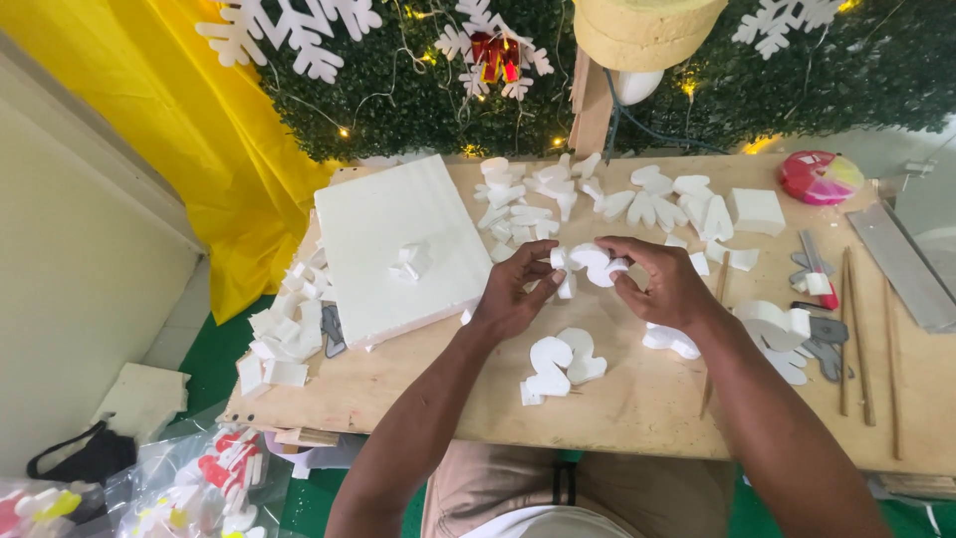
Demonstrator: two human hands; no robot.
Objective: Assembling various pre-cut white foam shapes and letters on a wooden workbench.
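Note:
Over a wooden table [637,399], my left hand [513,294] and my right hand [662,279] together hold a small white foam cut-out [588,264], fingers pinching it from both sides. Just below my hands lie two curved white foam shapes [563,364]. Another foam piece [669,341] sits under my right wrist. A thick white foam slab [398,244] lies left of my left hand, with small foam bits [408,261] on top.
Several white foam cut-outs [607,199] are scattered at the table's back. Foam scraps [284,334] pile at the left edge. Wooden sticks [856,329], a metal ruler [901,264], scissors [827,349] and a pink round object [819,176] lie at the right. A yellow cloth [179,110] hangs left.

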